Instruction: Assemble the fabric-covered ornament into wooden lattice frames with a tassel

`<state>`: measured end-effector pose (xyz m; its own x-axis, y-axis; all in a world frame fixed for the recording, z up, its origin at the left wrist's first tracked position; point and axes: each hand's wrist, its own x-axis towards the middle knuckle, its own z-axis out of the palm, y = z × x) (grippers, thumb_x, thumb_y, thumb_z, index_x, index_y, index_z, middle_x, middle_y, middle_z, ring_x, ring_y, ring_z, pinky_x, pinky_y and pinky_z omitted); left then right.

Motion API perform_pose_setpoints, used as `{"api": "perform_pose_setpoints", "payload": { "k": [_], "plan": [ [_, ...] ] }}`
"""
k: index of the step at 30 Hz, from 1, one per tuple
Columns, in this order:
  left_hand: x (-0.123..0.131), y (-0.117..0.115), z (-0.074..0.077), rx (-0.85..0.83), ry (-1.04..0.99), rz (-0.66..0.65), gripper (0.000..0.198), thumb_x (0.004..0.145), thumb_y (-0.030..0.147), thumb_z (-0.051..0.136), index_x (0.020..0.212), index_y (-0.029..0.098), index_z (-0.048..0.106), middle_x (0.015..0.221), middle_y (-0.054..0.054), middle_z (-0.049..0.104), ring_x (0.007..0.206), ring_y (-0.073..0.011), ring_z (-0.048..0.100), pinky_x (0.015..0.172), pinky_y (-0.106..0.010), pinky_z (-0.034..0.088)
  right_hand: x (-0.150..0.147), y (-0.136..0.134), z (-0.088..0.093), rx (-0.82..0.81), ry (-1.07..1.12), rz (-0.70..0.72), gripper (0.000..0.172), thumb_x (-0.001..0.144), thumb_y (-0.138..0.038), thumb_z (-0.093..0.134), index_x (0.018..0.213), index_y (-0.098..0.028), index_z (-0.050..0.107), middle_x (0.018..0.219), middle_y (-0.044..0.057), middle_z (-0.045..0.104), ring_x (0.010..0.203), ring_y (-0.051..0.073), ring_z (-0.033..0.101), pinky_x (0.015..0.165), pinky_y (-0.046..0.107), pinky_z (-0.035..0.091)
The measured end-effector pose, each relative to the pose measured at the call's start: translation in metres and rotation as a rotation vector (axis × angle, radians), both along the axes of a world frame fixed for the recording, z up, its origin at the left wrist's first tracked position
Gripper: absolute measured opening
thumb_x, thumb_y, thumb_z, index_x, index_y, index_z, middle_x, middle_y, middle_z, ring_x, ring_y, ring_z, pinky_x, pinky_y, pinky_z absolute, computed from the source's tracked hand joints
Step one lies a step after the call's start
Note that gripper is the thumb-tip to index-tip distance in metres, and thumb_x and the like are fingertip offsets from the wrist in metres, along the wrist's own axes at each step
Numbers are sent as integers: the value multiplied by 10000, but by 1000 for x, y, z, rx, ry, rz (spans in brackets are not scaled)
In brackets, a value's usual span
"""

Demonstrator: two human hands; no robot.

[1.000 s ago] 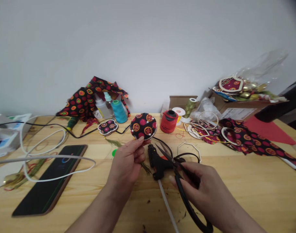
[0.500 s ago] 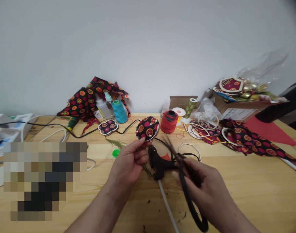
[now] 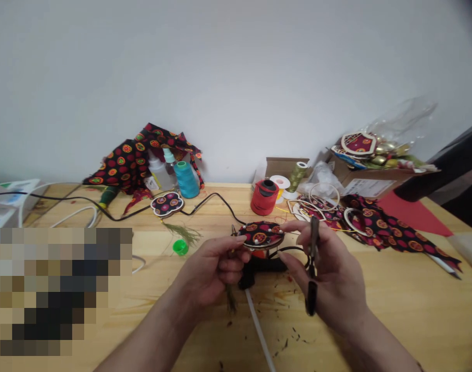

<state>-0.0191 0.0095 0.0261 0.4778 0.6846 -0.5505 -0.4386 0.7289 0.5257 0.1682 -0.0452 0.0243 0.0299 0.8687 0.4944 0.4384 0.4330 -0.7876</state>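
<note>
My left hand [image 3: 216,274] grips a round disc covered in black fabric with red and orange circles [image 3: 261,235], which is tilted nearly edge-on to me and has pale pin heads along its rim. A thin green tassel [image 3: 230,299] hangs below that hand. My right hand [image 3: 325,271] holds black-handled scissors [image 3: 313,263] upright with the blades closed, and its fingertips reach close to the disc's right edge. A black hot glue gun [image 3: 255,271] lies on the table under the disc, partly hidden by my hands, with a white cord [image 3: 259,330] running toward me.
A wooden table [image 3: 394,310] carries a red spool [image 3: 264,197], thread cones, a turquoise cone [image 3: 186,180], a small fabric piece [image 3: 167,203], a green cap [image 3: 180,247], and patterned fabric with pale frames [image 3: 379,227] at right. A pixelated patch hides the front left.
The disc has moved right and lower and tilted from facing me to nearly edge-on. The scissors have swung upright, and my right hand has risen toward the disc. The view has shifted slightly.
</note>
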Motion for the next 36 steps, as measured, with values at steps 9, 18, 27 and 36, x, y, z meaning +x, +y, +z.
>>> {"api": "perform_pose_setpoints", "payload": {
  "k": [9,18,27,36],
  "plan": [
    [2,-3,1,-19,-3,-50,107,729,148,643,665,64,657,515,-17,537,345,8,259,319,-97,178,-2,4,7,149,-211,42,353,734,12,592,962,-250,531,906,12,584,856,189,548,744,331,447],
    [-2,1,-14,27,-15,-67,98,714,144,629,713,57,674,538,-22,543,369,-16,334,335,-107,205,0,10,3,81,-176,86,437,706,38,586,1028,-253,539,964,15,565,895,178,542,770,315,455],
    [1,-2,-4,52,36,-91,228,723,296,655,621,93,638,494,0,527,346,5,215,353,-125,101,-1,11,3,-2,-160,49,195,761,-85,612,874,-224,535,799,2,550,725,159,518,633,282,437],
    [3,-10,1,727,633,349,283,743,411,700,624,158,659,558,33,589,499,-51,469,450,-140,342,3,24,9,-369,447,-24,335,625,-327,803,840,-197,582,736,6,652,635,152,602,589,275,488]
  ]
}}
